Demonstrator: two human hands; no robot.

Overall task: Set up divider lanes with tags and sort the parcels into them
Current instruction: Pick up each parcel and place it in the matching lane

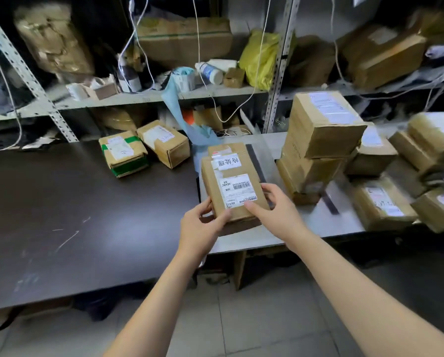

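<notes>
A brown cardboard parcel (pixel 232 186) with a white shipping label and a white handwritten tag lies on the grey table (pixel 331 220). My left hand (pixel 203 225) grips its near left corner and my right hand (pixel 275 207) grips its near right edge. Another parcel (pixel 227 149) sits just behind it, and a dark divider strip (pixel 255 161) runs along its right side. Two parcels (pixel 123 153) (pixel 164 141) rest at the back of the dark table (pixel 61 215), the left one with green tape.
A stack of boxes (pixel 319 140) stands right of the held parcel, with several more parcels (pixel 383 202) spread to the far right and a second dark strip (pixel 330 203) between them. Metal shelving (pixel 138 97) behind holds boxes, a yellow bag (pixel 261 60), bottles and hanging cables.
</notes>
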